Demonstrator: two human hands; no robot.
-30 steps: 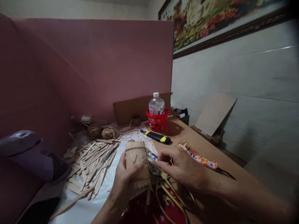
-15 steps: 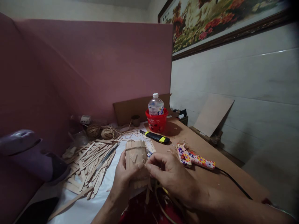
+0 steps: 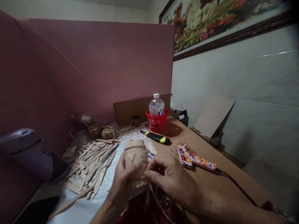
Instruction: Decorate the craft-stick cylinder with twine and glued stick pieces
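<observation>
A small barrel-like piece made of wooden sticks (image 3: 135,152), with a twine band near its top, stands upright in my left hand (image 3: 126,174), whose fingers and thumb wrap round its left side and front. At its right edge my right hand (image 3: 163,174) has thumb and forefinger pinched together; whatever is between the fingertips is too small to make out. Below the right hand hangs a loose strand (image 3: 158,202). A flower-patterned glue gun (image 3: 196,160) lies on the table to the right of my right hand.
Wooden sticks (image 3: 93,165) are heaped at left, with twine balls (image 3: 108,133) behind. A black and yellow cutter (image 3: 155,137) lies before a red bucket (image 3: 157,122) holding a plastic bottle (image 3: 156,105). A purple object (image 3: 30,155) stands far left. Cardboard (image 3: 130,109) leans behind.
My right hand has shifted slightly down at the barrel's right edge, its fingers still pinched. The strand below it hangs differently. The left hand keeps its hold.
</observation>
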